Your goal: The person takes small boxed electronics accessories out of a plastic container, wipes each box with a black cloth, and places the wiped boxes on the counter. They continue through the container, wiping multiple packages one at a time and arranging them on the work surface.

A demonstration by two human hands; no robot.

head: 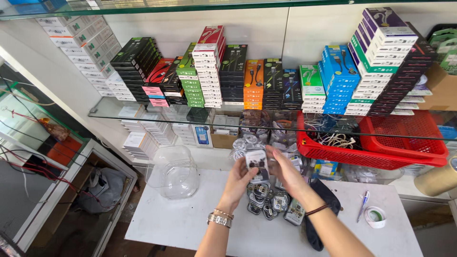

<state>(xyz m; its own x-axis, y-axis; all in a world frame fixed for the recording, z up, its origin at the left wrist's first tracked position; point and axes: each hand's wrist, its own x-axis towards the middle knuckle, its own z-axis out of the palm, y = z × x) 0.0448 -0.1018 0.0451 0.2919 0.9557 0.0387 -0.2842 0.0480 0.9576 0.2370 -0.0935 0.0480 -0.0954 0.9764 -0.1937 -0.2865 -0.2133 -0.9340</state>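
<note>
Clear jar (172,171) left of hands; packets (271,202) below.

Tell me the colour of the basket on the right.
Red, a mesh-walled basket; the head view shows it plainly.

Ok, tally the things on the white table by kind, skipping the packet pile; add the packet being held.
Clear plastic jar: 1
Pen: 1
Small tape roll: 1
Black pouch: 1
Held packet: 1
Total: 5

Bright, even light from overhead; soft shadows on the counter (190,219); glare on the glass shelf (143,112); edges bend outward; sharp focus.
</note>
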